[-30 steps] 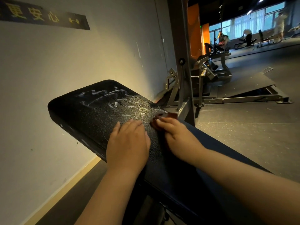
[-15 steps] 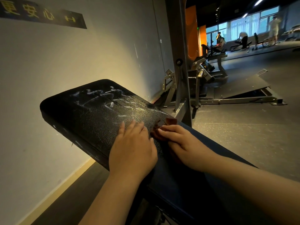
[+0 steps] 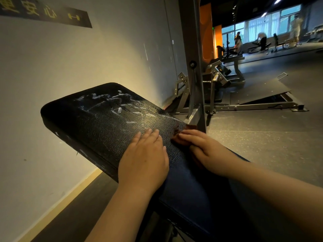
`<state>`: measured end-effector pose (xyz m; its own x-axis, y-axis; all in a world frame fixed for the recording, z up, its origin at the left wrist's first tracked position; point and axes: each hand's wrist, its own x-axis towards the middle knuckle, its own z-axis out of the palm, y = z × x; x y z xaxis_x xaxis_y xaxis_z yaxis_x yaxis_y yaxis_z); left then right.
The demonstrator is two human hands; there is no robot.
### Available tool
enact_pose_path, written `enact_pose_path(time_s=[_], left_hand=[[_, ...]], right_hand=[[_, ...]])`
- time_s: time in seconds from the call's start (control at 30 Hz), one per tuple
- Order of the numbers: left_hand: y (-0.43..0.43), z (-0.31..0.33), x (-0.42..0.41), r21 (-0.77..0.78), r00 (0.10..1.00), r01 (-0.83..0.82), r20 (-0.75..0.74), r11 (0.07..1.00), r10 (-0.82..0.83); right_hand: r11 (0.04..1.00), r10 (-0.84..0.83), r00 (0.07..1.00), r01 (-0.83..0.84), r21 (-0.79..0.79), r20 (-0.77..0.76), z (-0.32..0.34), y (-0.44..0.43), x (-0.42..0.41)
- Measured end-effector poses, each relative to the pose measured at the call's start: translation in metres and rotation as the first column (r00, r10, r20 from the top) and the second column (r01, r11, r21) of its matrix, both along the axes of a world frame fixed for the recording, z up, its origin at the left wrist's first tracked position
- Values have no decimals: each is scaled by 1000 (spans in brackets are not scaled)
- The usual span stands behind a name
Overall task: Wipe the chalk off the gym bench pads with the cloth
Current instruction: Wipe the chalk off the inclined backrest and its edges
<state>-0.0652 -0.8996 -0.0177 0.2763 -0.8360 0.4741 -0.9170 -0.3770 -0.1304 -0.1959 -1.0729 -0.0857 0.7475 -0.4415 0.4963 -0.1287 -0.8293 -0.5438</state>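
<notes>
Little moved: left hand (image 3: 143, 159) flat on bench pad (image 3: 97, 126), right hand (image 3: 204, 149) flat pressing cloth (image 3: 191, 127), short of chalk (image 3: 111, 102). First wipe pending: sweep cloth over it.

L hand (image 3: 143, 158) flat, palm dn, fingers straight | R hand (image 3: 204, 149) flat, palm dn, beside L
</notes>
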Motion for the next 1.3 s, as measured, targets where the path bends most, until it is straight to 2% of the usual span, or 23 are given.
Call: enact_pose_path(time_s=[0.1,0.13,0.2,0.27,0.37,0.43,0.53,0.6,0.7,0.8,0.97,1.03,1.2,1.3], left_hand=[[0,-2,1,-28,1000,11,-16,1000,-11],[0,-2,1,-38,1000,12,-15,999,-13],[0,-3,1,-63,1000,4,-11,998,-5],[1,-4,1,-87,1000,-18,-8,996,17],[2,-5,1,-105,999,-43,-11,994,42],[2,-5,1,-98,999,-52,-17,994,51],[2,-5,1,-100,998,-64,-13,993,63],[2,-5,0,-108,998,-62,-13,992,60],[2,-6,1,-127,998,-54,-18,990,52],[1,-7,2,-148,999,-49,-23,988,46],[1,-8,3,-147,999,-54,-14,988,52],[1,-8,2,-147,999,-51,-16,988,49],[3,-5,4,-149,999,-21,-48,989,14],[6,3,7,-96,997,-2,-83,995,-6]], right_hand=[[972,-202,979,197,127,30,6,-17,21],[965,-225,974,217,150,37,10,-12,29],[980,-167,984,158,117,64,15,7,38],[999,-30,997,29,14,72,17,29,31],[990,114,993,-111,-89,22,16,34,12],[992,82,997,-82,-94,-4,18,12,15],[986,-153,988,151,76,22,27,-18,41],[967,-226,974,220,128,29,34,-12,57],[998,-54,996,52,23,72,31,15,53],[995,78,997,-76,-58,20,30,14,39],[975,-204,977,198,97,58,39,-16,75],[982,-175,982,168,90,76,44,-2,79],[991,108,994,-104,-87,35,37,21,49],[1000,-4,1000,4,-10,-15,44,-11,62]])
